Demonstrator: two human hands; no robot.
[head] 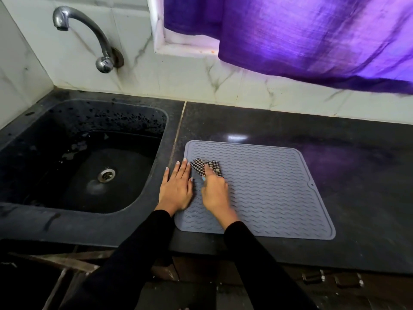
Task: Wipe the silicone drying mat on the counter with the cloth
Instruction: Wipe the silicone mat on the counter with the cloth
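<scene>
The grey mat (257, 189) lies flat on the dark tabletop (335, 153), beside the sink (89, 157). The left hand (177, 187) presses its edge, fingers flat. The right hand (215, 192) grips the checked cloth (204, 165) on the mat's left side — wiping looks under way. Next comes rubbing rightward — most of the mat waits.

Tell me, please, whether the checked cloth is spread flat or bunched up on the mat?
Bunched up: the cloth sits crumpled under the right hand, covering only a small patch of the mat.

Mat (268, 189) flat on surface (335, 135), right of sink (89, 166). Cloth (206, 166) on mat's left part, under right hand (215, 193); left hand (176, 189) across mat's left edge. Tap (89, 36) behind sink.
</scene>
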